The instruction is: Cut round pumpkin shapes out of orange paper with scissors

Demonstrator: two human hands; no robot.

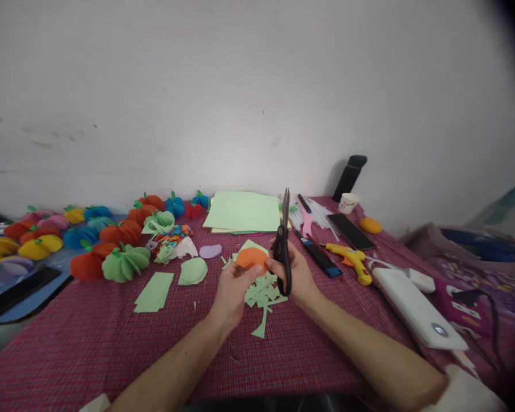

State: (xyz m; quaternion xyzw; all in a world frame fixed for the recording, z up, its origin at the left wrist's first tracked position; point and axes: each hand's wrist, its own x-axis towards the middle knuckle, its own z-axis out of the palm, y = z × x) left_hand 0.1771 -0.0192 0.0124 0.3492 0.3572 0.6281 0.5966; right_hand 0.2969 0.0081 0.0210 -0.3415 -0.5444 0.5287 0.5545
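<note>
An orange paper piece (251,259) with a rounded edge is pinched in my left hand (235,289). My right hand (298,272) holds black-handled scissors (282,240), their blades pointing up and away from me; its fingertips also touch the orange paper's right edge. Beneath both hands lies a pile of light green paper scraps (264,294). Left of them are a stack of rounded green paper pieces (193,271), a stack of green rectangles (154,292) and a lilac paper piece (210,251).
Several coloured paper pumpkins (126,263) fill the left side. Green sheets (244,212) lie at the back. To the right are a yellow glue gun (352,260), a cutter (321,257), a phone (351,230), a paper cup (348,202) and a white power bank (418,309).
</note>
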